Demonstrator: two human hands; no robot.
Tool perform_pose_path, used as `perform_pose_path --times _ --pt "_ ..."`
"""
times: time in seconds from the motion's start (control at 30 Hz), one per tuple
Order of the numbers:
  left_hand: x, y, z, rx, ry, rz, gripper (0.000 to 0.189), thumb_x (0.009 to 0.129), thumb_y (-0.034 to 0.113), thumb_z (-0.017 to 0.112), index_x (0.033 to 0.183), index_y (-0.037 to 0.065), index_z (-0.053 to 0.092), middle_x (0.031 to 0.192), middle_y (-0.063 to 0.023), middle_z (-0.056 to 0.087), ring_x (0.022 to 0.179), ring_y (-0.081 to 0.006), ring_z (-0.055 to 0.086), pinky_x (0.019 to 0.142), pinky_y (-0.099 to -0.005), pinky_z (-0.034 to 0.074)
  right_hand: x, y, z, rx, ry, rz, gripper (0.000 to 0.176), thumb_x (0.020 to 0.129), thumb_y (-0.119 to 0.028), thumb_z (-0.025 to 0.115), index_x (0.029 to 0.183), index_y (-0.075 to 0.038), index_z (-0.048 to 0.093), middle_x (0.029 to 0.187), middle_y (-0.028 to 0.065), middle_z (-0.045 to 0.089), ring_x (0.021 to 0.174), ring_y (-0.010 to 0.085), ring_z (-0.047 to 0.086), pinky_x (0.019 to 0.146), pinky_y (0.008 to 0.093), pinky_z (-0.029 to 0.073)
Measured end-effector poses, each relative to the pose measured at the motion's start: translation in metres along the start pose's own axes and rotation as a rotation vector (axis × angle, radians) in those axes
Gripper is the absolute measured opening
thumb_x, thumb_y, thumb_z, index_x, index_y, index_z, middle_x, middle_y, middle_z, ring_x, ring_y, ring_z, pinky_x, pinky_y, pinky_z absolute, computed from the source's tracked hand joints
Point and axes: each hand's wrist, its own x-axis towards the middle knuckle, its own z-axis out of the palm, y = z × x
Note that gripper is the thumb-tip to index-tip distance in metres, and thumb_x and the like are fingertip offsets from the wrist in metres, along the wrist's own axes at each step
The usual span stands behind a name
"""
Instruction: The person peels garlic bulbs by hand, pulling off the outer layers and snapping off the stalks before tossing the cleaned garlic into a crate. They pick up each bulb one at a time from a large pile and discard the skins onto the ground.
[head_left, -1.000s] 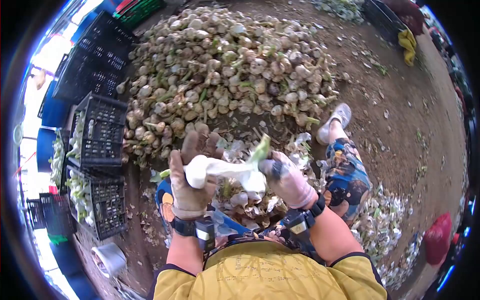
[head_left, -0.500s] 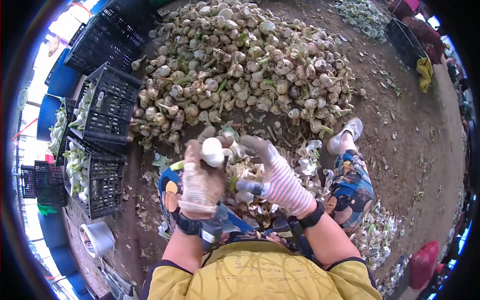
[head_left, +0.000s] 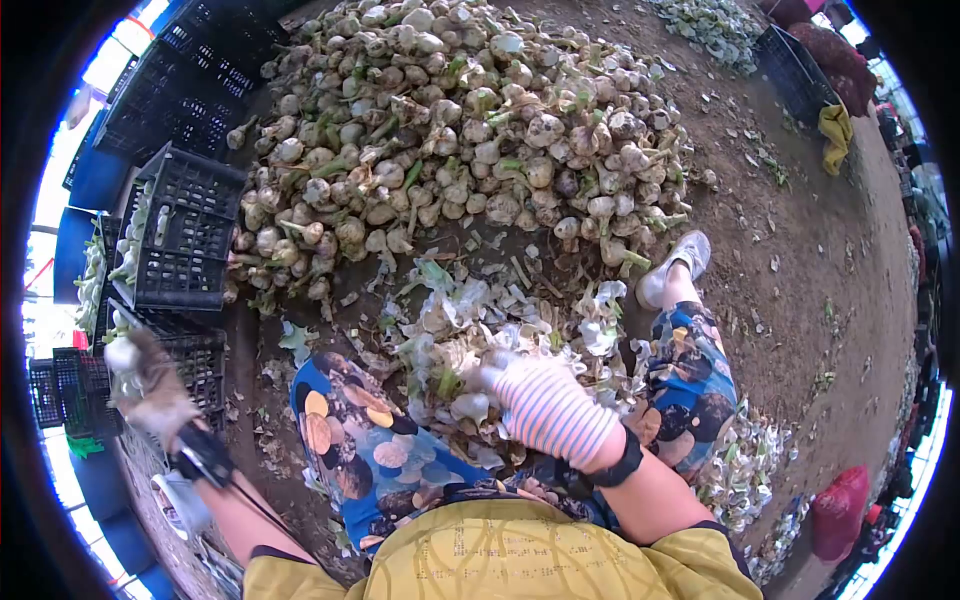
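Note:
My left hand (head_left: 155,390), in a soiled glove and blurred by motion, is stretched out at the far left over a black crate (head_left: 200,350). A white peeled garlic bulb (head_left: 122,356) is at its fingers. My right hand (head_left: 545,405), in a striped glove, hangs above the loose garlic skins (head_left: 465,335) between my legs; its fingertips are smeared, and anything in them cannot be made out. Beyond the skins lies a large heap of unpeeled garlic bulbs (head_left: 480,130).
Another black crate (head_left: 190,235) stands tilted at the left, with more dark crates (head_left: 190,85) behind it. A white bucket (head_left: 185,505) is at the lower left. On the right are a red sack (head_left: 840,510) and a yellow cloth (head_left: 835,138) on a crate.
My left hand has swung from the middle to the crate at the far left, carrying the white bulb. My right hand has moved slightly lower over the skins. The view has shifted a little.

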Motion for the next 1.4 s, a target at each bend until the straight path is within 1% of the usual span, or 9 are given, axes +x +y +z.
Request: perform_pose_path --times 0.17,0.23,0.27,0.3,0.57,0.83,0.97,1.0,1.4 --pt "-0.050 -0.144 0.094 0.611 -0.225 -0.368 0.031 0.089 0.025 0.050 0.103 -0.001 0.059 0.106 -0.0140 0.059 0.097 -0.0241 0.057 0.082 -0.0310 0.049 -0.008 -0.010 -0.028 -0.042 -0.179 -0.047 0.034 0.064 -0.011 0.065 0.097 -0.006 0.059 0.090 0.0144 0.057 0.086 0.0322 0.058 0.072 0.0409 0.047" --pt "-0.082 -0.257 0.077 1.094 -0.818 -0.081 0.021 0.086 0.012 0.057 0.106 0.007 0.060 0.095 -0.0075 0.062 0.082 -0.0165 0.060 0.073 -0.0261 0.051 -0.010 -0.006 -0.042 -0.070 -0.183 -0.027 0.042 0.065 -0.013 0.065 0.105 -0.004 0.056 0.096 0.0154 0.056 0.090 0.0319 0.057 0.075 0.0411 0.046" --pt "-0.119 -0.287 0.119 0.686 -0.520 -0.762 0.025 0.086 0.013 0.057 0.110 0.007 0.059 0.095 -0.0095 0.062 0.082 -0.0184 0.061 0.072 -0.0300 0.051 -0.013 0.000 -0.044 -0.065 -0.125 -0.035 0.041 0.067 -0.013 0.061 0.107 -0.003 0.055 0.097 0.0160 0.056 0.090 0.0320 0.056 0.075 0.0409 0.046" --pt "-0.136 -0.336 0.124 0.851 -0.604 -0.863 0.037 0.083 0.017 0.060 0.118 0.005 0.056 0.100 -0.0130 0.062 0.089 -0.0229 0.061 0.078 -0.0319 0.050 -0.017 0.006 -0.045 -0.061 -0.065 -0.041 0.041 0.070 -0.013 0.058 0.109 -0.003 0.054 0.099 0.0165 0.056 0.090 0.0321 0.056 0.076 0.0407 0.046" --pt "-0.203 -0.477 0.155 1.821 -1.000 -0.302 0.078 0.064 0.025 0.071 0.133 0.010 0.037 0.132 -0.0275 0.035 0.120 -0.0414 0.041 0.098 -0.0414 0.040 -0.027 0.018 -0.060 0.125 0.136 -0.033 0.036 0.079 -0.015 0.048 0.112 -0.001 0.052 0.090 0.0177 0.056 0.084 0.0317 0.058 0.071 0.0398 0.047" --pt "-0.213 -0.337 0.119 0.274 -0.723 -1.175 0.074 0.064 0.026 0.074 0.124 0.003 0.037 0.111 -0.0114 0.055 0.101 -0.0202 0.056 0.087 -0.0332 0.046 -0.020 0.019 -0.067 0.493 0.577 0.012 0.057 0.075 -0.012 0.064 0.127 -0.002 0.042 0.102 0.0193 0.058 0.091 0.0349 0.058 0.081 0.0413 0.046" --pt "-0.228 -0.221 0.157 0.434 -0.909 -0.957 0.076 0.061 0.032 0.080 0.120 0.003 0.040 0.112 -0.0096 0.052 0.101 -0.0202 0.053 0.090 -0.0319 0.044 -0.018 0.015 -0.066 1.157 0.596 0.435 0.071 0.078 -0.034 0.071 0.130 0.000 0.037 0.107 0.0129 0.055 0.097 0.0179 0.052 0.083 0.0318 0.044" --pt "-0.231 -0.204 0.159 0.462 -0.994 -0.842 0.072 0.061 0.029 0.078 0.118 0.003 0.043 0.112 -0.0101 0.051 0.102 -0.0205 0.052 0.091 -0.0324 0.043 -0.010 0.036 -0.044 0.745 0.733 0.269 0.075 0.075 -0.038 0.073 0.128 0.001 0.038 0.109 0.0124 0.054 0.093 0.0160 0.053 0.081 0.0292 0.045" --pt "-0.247 -0.123 0.169 1.158 -1.464 0.490 0.073 0.050 0.018 0.078 0.117 0.014 0.048 0.104 -0.0138 0.054 0.090 -0.0325 0.055 0.073 -0.0425 0.044 -0.029 -0.001 -0.038 1.385 0.189 0.246 0.034 0.092 -0.028 0.055 0.118 -0.007 0.052 0.105 -0.0012 0.057 0.094 0.0067 0.052 0.082 0.0230 0.043"
